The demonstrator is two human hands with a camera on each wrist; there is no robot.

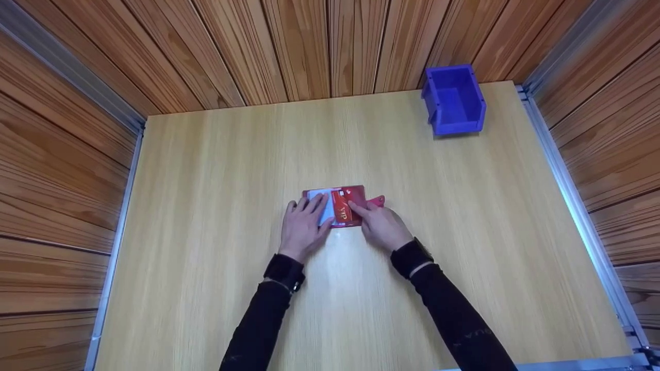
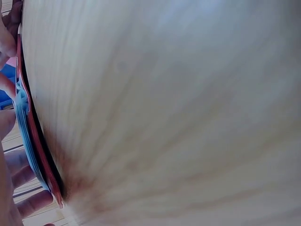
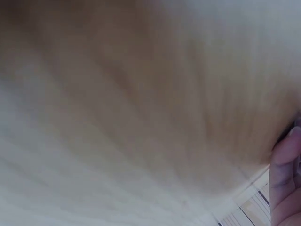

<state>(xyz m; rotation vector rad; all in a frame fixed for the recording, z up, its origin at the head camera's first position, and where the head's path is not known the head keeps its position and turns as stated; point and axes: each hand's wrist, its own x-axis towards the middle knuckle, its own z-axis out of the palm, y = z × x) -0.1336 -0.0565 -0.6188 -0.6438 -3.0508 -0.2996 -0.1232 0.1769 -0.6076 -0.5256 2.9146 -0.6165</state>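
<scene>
A dark red card wallet (image 1: 355, 220) lies unfolded on the table, with a red card (image 1: 341, 206) lettered "VIP" and light blue leaves (image 1: 326, 215) inside. Over the leaves rests my left hand (image 1: 301, 232), its fingers spread and fairly straight. At the wallet's right edge my right hand (image 1: 384, 226) holds on, one finger extended over the inside near the card. A red strap tab (image 1: 378, 201) with a snap sticks out beyond that hand. In the left wrist view the leaves (image 2: 29, 136) appear edge-on, stacked above the red cover. The right wrist view shows only curled fingers (image 3: 284, 174).
A blue plastic bin (image 1: 456, 100) stands at the table's back right corner. Wood-plank walls (image 1: 304, 46) and metal rails (image 1: 564, 180) border the light wooden table (image 1: 216, 170).
</scene>
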